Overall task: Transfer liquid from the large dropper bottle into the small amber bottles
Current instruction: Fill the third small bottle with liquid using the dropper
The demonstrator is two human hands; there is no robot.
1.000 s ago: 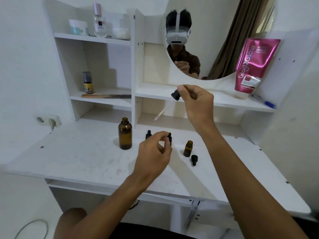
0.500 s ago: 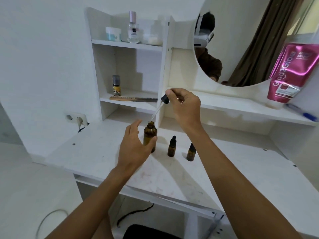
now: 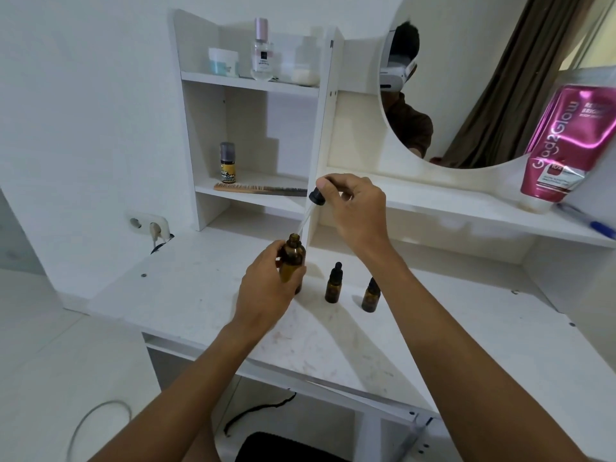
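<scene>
Your left fingers [image 3: 268, 261] now grip the big bottle [image 3: 294, 260], which they only reached for a moment ago. Your right fingers [image 3: 330, 183] pinch the dropper [image 3: 316, 197], tip at its neck. The small bottles [image 3: 334, 288] stand on the surface [image 3: 186, 295] just beside, seemingly capped, so closing up likely follows.

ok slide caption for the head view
Left hand grips the large amber bottle; right hand holds the dropper at its mouth.

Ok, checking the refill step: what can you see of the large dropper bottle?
The large dropper bottle is amber, glass by its look, with a narrow open neck. It stands upright on the desk, the left hand gripping its body. The dropper in the right hand has its clear tip at the mouth.
</scene>
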